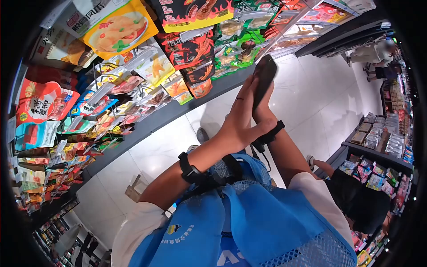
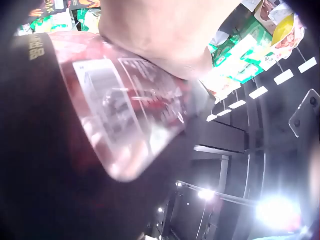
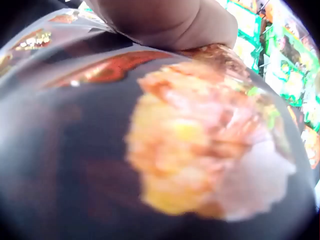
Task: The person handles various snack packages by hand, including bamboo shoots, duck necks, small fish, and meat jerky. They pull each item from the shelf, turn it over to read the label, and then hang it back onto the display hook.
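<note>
Between my two hands is a dark snack packet [image 1: 265,75], seen almost edge-on in the head view. My left hand [image 1: 242,120] holds its near left side, fingers stretched up along it. Behind it, my right hand [image 1: 266,101] grips the other side, partly hidden by the packet and the left hand. In the left wrist view a face of the packet [image 2: 107,100] shows a white label and reddish clear film under the hand. The right wrist view, blurred, shows a black face with a food picture [image 3: 185,145], and fingers [image 3: 165,22] lie along its upper edge.
A rack of hanging snack packets [image 1: 191,49] stands ahead and to the left, its dark base ledge [image 1: 155,120] above a pale tiled floor [image 1: 320,93]. At the right is a low display unit [image 1: 378,153], with a person in black [image 1: 360,196] beside it. Other people [image 1: 378,53] stand farther off.
</note>
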A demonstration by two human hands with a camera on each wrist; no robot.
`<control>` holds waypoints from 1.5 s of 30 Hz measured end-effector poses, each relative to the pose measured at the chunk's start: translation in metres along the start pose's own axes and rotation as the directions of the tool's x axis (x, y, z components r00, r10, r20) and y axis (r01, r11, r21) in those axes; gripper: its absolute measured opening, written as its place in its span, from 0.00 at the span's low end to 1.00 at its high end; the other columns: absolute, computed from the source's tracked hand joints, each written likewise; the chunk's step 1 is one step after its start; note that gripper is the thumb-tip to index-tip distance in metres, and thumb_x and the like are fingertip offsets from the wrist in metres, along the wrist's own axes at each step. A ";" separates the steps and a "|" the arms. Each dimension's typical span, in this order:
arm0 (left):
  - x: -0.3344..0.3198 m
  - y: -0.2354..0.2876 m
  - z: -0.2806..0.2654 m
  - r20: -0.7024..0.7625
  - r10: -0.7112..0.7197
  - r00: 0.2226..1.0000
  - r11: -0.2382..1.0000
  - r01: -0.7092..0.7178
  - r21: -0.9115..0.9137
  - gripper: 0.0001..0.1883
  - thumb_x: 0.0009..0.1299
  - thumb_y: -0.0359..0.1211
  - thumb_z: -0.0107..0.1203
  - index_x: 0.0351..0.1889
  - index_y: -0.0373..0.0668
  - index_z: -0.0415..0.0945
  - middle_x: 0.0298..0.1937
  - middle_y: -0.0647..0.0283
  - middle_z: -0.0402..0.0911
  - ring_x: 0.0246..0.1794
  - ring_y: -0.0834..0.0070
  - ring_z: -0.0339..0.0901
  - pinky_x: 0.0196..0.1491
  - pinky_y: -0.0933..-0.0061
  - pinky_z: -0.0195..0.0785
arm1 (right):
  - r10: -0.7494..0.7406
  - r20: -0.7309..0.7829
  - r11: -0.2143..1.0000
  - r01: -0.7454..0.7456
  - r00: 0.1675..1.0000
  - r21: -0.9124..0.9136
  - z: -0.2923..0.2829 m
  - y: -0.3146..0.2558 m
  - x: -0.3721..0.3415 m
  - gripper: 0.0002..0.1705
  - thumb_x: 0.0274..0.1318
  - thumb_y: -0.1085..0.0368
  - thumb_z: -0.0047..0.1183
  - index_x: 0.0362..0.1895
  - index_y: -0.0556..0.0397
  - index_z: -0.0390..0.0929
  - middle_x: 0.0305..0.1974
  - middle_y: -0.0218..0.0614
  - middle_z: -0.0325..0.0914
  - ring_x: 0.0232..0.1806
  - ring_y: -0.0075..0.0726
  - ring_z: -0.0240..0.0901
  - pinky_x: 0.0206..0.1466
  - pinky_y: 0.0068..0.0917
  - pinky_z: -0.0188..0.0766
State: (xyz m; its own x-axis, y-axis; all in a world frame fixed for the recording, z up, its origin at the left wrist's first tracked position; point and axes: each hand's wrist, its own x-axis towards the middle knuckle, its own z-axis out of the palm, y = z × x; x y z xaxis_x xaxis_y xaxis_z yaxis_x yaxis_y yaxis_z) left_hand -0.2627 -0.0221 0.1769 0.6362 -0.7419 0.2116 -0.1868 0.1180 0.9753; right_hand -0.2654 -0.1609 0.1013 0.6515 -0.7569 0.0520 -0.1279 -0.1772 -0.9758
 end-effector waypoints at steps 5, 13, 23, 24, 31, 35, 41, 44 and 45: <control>0.002 -0.066 -0.032 -0.224 -0.597 0.771 0.802 0.561 -0.207 0.17 0.71 0.35 0.58 0.52 0.34 0.76 0.45 0.61 0.83 0.43 0.78 0.78 0.50 0.72 0.70 | 0.127 -0.064 0.969 -0.110 0.990 0.221 0.013 0.036 0.004 0.18 0.67 0.61 0.51 0.24 0.52 0.64 0.22 0.23 0.63 0.25 0.18 0.56 0.29 0.24 0.57; -0.034 -0.229 -0.062 -0.334 -0.671 0.662 0.735 0.535 -0.417 0.09 0.70 0.24 0.55 0.47 0.35 0.79 0.42 0.64 0.83 0.39 0.75 0.80 0.44 0.72 0.73 | 0.396 0.524 0.702 -0.616 0.754 0.357 0.015 0.142 0.017 0.08 0.53 0.73 0.62 0.30 0.55 0.74 0.27 0.26 0.75 0.29 0.22 0.73 0.35 0.22 0.71; 0.010 -0.405 -0.081 -0.485 -0.661 0.573 0.747 0.441 -0.497 0.12 0.66 0.24 0.57 0.47 0.35 0.78 0.43 0.61 0.82 0.40 0.70 0.81 0.44 0.70 0.74 | 0.297 0.541 0.802 -0.513 0.787 0.306 0.116 0.273 0.085 0.12 0.50 0.69 0.69 0.39 0.57 0.83 0.34 0.31 0.83 0.32 0.22 0.77 0.38 0.23 0.74; 0.016 -0.418 -0.083 -0.526 -0.609 0.594 0.787 0.371 -0.493 0.11 0.66 0.26 0.59 0.47 0.36 0.78 0.42 0.63 0.82 0.40 0.72 0.80 0.43 0.71 0.73 | 0.266 0.516 0.818 -0.474 0.814 0.326 0.127 0.285 0.094 0.12 0.49 0.69 0.69 0.38 0.58 0.83 0.34 0.32 0.83 0.31 0.22 0.77 0.36 0.23 0.74; 0.058 -0.400 -0.087 -0.712 -0.385 0.587 0.918 0.321 -0.232 0.12 0.64 0.32 0.68 0.42 0.39 0.81 0.37 0.68 0.82 0.35 0.81 0.76 0.40 0.77 0.68 | 0.113 0.473 0.818 -0.352 0.874 0.455 0.158 0.285 0.125 0.10 0.51 0.70 0.68 0.37 0.58 0.83 0.34 0.29 0.83 0.32 0.19 0.76 0.38 0.21 0.73; 0.069 -0.413 -0.094 -0.806 -0.255 0.535 0.965 0.195 -0.176 0.13 0.63 0.32 0.69 0.41 0.37 0.80 0.35 0.68 0.81 0.30 0.83 0.74 0.31 0.79 0.65 | 0.024 0.466 0.820 -0.284 0.884 0.497 0.171 0.293 0.131 0.09 0.52 0.70 0.67 0.38 0.59 0.83 0.34 0.29 0.83 0.32 0.17 0.74 0.38 0.20 0.72; 0.073 -0.414 -0.086 -0.833 -0.308 0.460 0.945 0.246 -0.214 0.18 0.65 0.31 0.65 0.51 0.32 0.76 0.48 0.60 0.81 0.43 0.75 0.78 0.46 0.71 0.73 | 0.020 0.411 0.842 -0.238 0.911 0.484 0.170 0.304 0.131 0.12 0.49 0.66 0.67 0.36 0.62 0.84 0.30 0.31 0.84 0.28 0.18 0.75 0.34 0.21 0.72; 0.069 -0.425 -0.092 -0.828 -0.164 0.537 0.984 0.146 -0.100 0.15 0.69 0.31 0.60 0.50 0.33 0.77 0.49 0.59 0.80 0.43 0.74 0.79 0.49 0.71 0.71 | -0.029 0.374 0.823 -0.190 0.927 0.536 0.171 0.301 0.136 0.14 0.46 0.64 0.69 0.35 0.62 0.84 0.28 0.32 0.84 0.27 0.18 0.74 0.33 0.23 0.72; 0.082 -0.407 -0.080 -0.859 -0.158 0.487 0.982 0.167 -0.086 0.13 0.72 0.31 0.56 0.51 0.33 0.76 0.49 0.57 0.81 0.45 0.74 0.79 0.50 0.71 0.71 | -0.063 0.355 0.790 -0.171 0.933 0.590 0.173 0.298 0.137 0.14 0.46 0.64 0.69 0.35 0.61 0.84 0.27 0.32 0.83 0.27 0.18 0.73 0.32 0.24 0.71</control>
State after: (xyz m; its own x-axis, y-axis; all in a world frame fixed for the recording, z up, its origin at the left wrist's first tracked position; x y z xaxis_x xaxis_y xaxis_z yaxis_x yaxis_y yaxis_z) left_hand -0.0747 -0.0780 -0.1972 0.9824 0.1868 0.0037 -0.0130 0.0485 0.9987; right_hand -0.0849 -0.2083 -0.2192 0.8812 -0.4715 0.0351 0.2287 0.3601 -0.9045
